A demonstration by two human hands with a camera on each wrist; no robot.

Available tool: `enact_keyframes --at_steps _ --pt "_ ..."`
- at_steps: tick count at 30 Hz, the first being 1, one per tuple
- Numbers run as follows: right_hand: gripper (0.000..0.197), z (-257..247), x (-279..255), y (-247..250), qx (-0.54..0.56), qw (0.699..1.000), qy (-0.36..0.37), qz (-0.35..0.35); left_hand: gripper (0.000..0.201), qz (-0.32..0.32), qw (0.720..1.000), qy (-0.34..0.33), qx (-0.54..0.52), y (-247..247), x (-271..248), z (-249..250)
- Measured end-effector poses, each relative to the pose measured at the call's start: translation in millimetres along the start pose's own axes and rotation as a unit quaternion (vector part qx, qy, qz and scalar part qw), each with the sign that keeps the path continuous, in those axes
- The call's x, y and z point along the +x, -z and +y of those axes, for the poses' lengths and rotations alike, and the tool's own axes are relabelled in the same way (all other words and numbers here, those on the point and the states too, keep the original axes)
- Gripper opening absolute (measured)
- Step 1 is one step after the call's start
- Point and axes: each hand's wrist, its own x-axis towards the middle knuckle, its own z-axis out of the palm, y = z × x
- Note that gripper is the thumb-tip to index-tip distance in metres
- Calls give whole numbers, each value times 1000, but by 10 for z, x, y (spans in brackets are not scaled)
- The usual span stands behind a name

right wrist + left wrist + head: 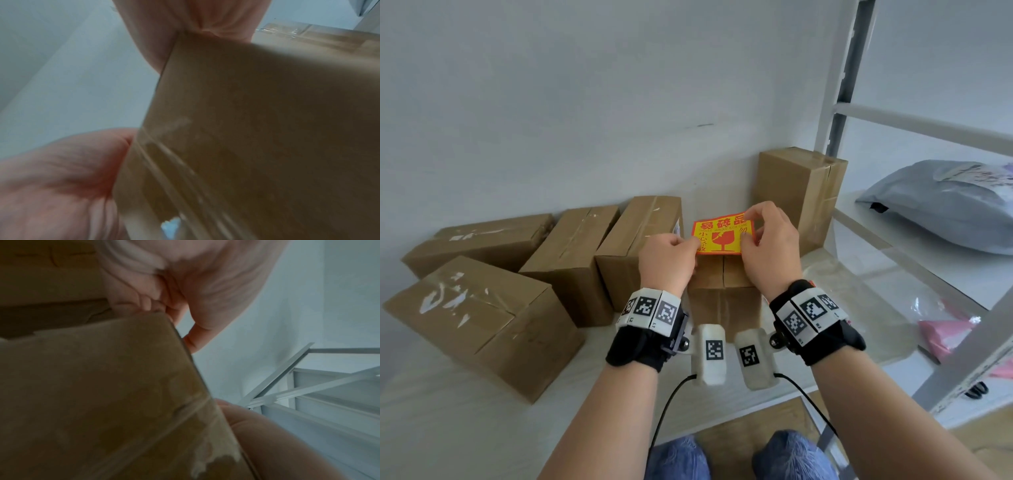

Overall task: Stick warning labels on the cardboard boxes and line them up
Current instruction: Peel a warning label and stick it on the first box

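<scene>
Both hands hold a yellow and red fragile warning label (722, 237) just above a brown cardboard box (722, 286) that stands right in front of me. My left hand (683, 249) pinches the label's lower left edge. At the label's right side my right hand (758, 233) pinches it, with one finger on the top right corner. The label faces me, tilted, with its lower edge near the box top. Both wrist views are filled by blurred cardboard (102, 394) (267, 129) close to the curled fingers; the label does not show there.
Several taped cardboard boxes lie to the left (482, 322) (571, 257) (640, 236), and one stands upright (801, 192) against the wall behind. A grey metal rack (849, 68) rises at the right, with a grey mailer bag (945, 205) and a pink packet (945, 332).
</scene>
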Motion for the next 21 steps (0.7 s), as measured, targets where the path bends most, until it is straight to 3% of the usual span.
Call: enact_keyframes --at_steps 11,21 --pt "16 36 -68 62 -61 998 -16 -17 33 -8 997 -55 51 -80 -18 -12" --pt "15 5 -94 77 -74 997 -17 -10 36 -26 995 -59 72 -91 -9 -9"
